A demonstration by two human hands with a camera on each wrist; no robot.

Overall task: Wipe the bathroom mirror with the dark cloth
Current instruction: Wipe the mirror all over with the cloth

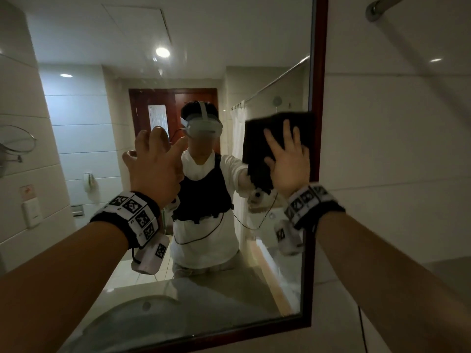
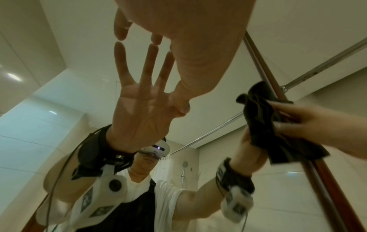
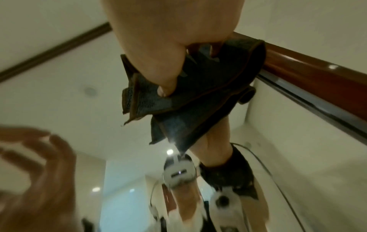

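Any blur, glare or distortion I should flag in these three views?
Head view: dim but sharp, ceiling-light glare on the mirror. Left wrist view: sharp, wide-angle stretch, left hand looms large. Right wrist view: left hand motion-blurred; cloth under right hand stays fairly sharp.

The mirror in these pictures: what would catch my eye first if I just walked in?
Most likely the dark cloth, pressed flat against the mirror near its red-brown right frame by the right hand with fingers spread. Next, the left hand, raised beside it with its fingertips touching the glass and holding nothing. Between the two hands, the reflection shows the person wearing a white headset.
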